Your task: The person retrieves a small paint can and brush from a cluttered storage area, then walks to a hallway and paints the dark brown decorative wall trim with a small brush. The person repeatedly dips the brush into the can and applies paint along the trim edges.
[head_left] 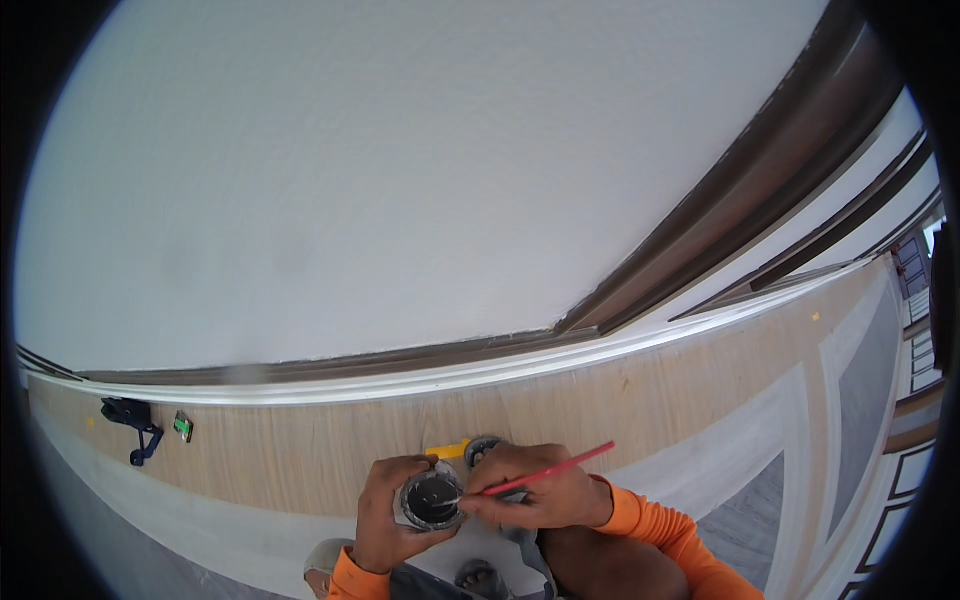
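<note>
My left hand point(382, 512) is wrapped round a small round container point(432, 523) of dark paint, its rim smeared with paint. Between the fingers of my right hand point(540, 487) is a thin paintbrush with a red handle point(570, 464). The brush slants down to the left, and its tip is at the paint inside the container. Whether the bristles are dipped or rest on the inner wall, I cannot tell. Both hands are low in the picture, in front of my bent legs.
Ahead rises a white wall point(350, 200) with brown moulding point(690, 230) and a white baseboard point(480, 372). On the wood-look floor point(290, 450) lie a dark blue object point(128, 412), a small green-and-dark item point(183, 427) and a yellow strip point(447, 450) close to my hands.
</note>
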The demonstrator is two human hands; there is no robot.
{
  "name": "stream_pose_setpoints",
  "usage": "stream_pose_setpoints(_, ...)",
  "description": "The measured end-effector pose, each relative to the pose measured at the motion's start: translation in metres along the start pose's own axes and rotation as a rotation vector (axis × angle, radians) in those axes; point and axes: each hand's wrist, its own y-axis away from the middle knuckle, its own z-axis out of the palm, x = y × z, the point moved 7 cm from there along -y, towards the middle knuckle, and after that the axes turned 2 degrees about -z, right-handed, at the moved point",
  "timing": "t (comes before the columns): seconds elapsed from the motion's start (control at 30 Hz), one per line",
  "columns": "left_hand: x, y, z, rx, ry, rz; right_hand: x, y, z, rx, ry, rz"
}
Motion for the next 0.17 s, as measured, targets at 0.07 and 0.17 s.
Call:
stream_pose_setpoints(0.07,0.0,0.002,-0.002,0.023,0.014,-0.005,0.004,0.002,0.0,0.034,-0.025,0.044)
stream_pose_setpoints(0.17,0.0,0.001,-0.004,0.04,0.052,-0.001,0.026,0.015,-0.006,0.167,-0.363,0.175)
